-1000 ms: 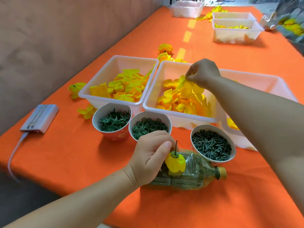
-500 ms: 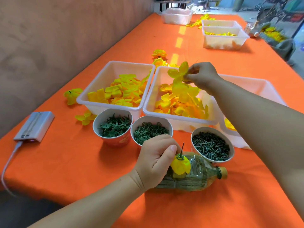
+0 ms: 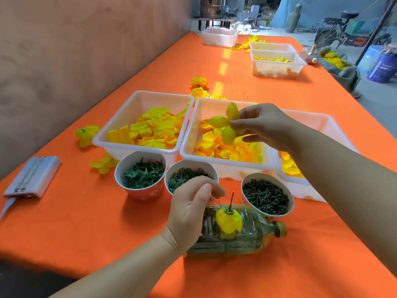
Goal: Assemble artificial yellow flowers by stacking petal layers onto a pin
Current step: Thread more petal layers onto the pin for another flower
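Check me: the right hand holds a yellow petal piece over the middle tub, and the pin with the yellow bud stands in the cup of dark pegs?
No. The head view shows the pin with the yellow bud standing on the plastic bottle beside that cup, not in it. The right hand does hold the petal piece over the middle tub.

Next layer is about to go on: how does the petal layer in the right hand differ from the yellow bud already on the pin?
The petal layer is spread open into separate lobes; the yellow bud is closed, cupped downward. The petal layer hangs in the air, pinched by the right hand; the yellow bud sits threaded on the pin, a green ring on top. Both are yellow.
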